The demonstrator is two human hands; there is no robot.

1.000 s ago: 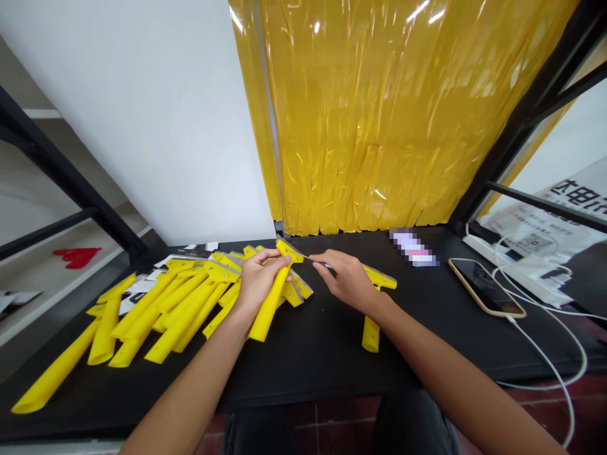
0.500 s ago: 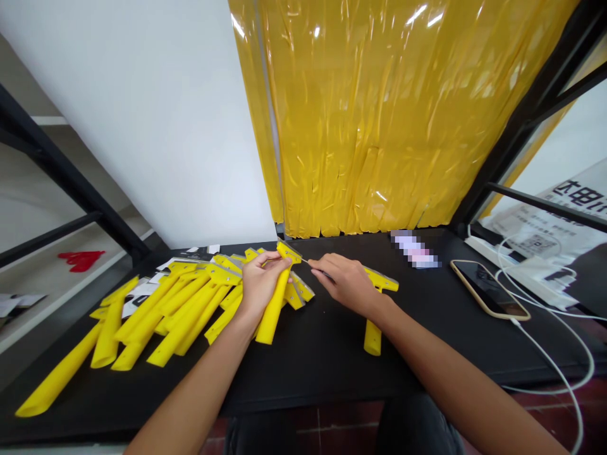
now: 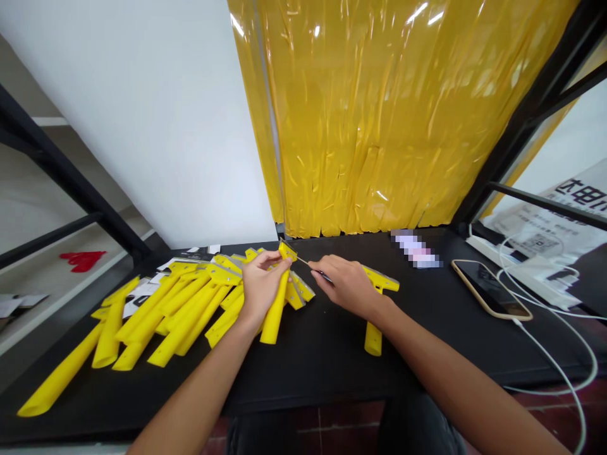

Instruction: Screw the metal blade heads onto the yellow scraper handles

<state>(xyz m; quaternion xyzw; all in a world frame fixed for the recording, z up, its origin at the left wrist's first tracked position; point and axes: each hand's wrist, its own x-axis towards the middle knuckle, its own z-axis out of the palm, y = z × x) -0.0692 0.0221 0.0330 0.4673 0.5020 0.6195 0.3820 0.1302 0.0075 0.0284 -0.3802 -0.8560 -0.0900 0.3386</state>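
My left hand is closed around the head end of a yellow scraper, whose handle slants down toward me. In my right hand is a screwdriver; its thin metal shaft points left, with the tip at the scraper's head. Whether the tip sits in a screw is too small to tell. More yellow scrapers lie heaped to the left of and behind my left hand. Another scraper lies on the black table, partly hidden by my right wrist and forearm.
A phone with a white cable rests at the right, beside a white power strip. A pixelated patch lies toward the back. Black frame posts stand at both sides. A yellow strip curtain hangs behind the table.
The scraper in my left hand has turned slightly, its head now narrower to the camera and its handle more upright. My right hand still holds the screwdriver at its head.
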